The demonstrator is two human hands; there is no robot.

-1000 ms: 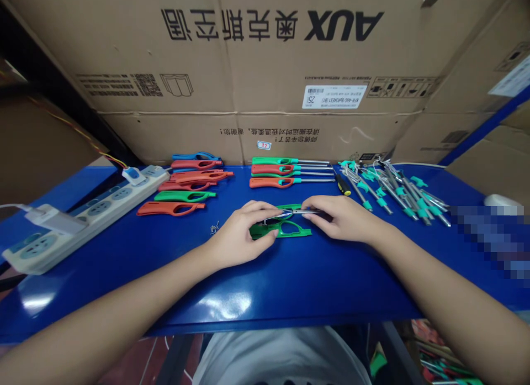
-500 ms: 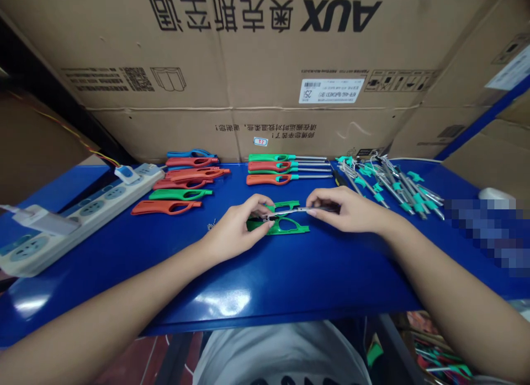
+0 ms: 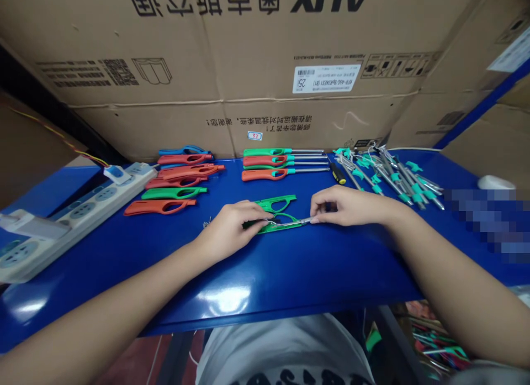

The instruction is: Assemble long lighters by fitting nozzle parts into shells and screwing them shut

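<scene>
My left hand is closed in a pinch at the left end of a green lighter handle half on the table. A thin white wire runs from its fingertips along that half. My right hand pinches a metal lighter tube, whose left end lies at the right end of the same half. Just behind lies a second green handle half, partly overlapped. My left fingers hide whatever else they may hold.
Coloured handle pieces lie at left beside a white power strip. Several lighters with tubes lie behind my hands, near a screwdriver. Tubes with teal parts are piled at right. A cardboard wall stands behind the blue table.
The metal tube and wire have come down onto the front green half. My right hand has shifted slightly right along the tube, and the front half is now tilted. The view has shifted a little.
</scene>
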